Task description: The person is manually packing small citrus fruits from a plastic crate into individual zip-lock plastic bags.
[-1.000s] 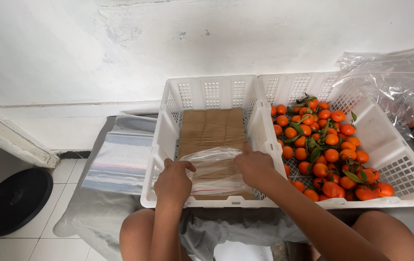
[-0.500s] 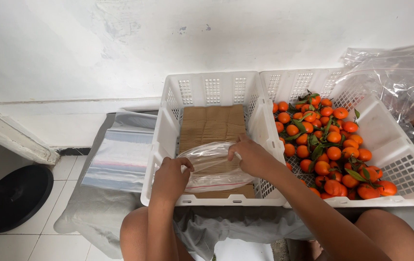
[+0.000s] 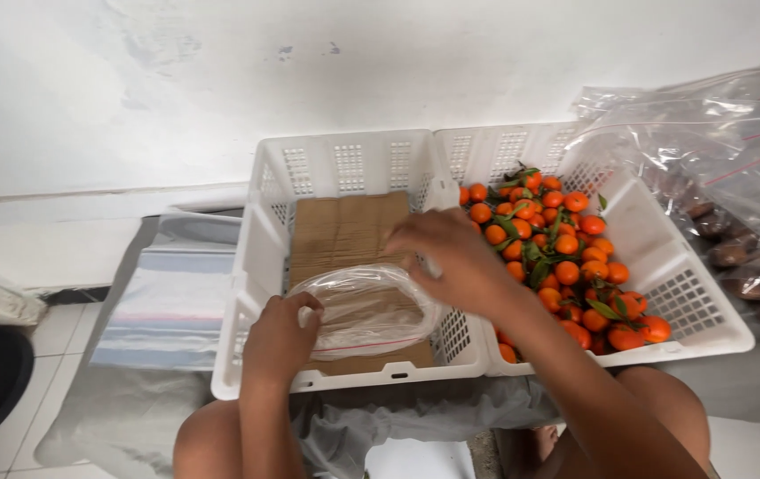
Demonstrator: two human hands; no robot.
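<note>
We see one clear bag held open inside the left crate, over its cardboard liner. Our left hand pinches the bag's near-left rim; our right hand hovers at its far-right edge, grip unclear. Two white crates stand side by side; the right crate holds many tangerines. Since half a second ago, the right hand has lifted toward the fruit.
</note>
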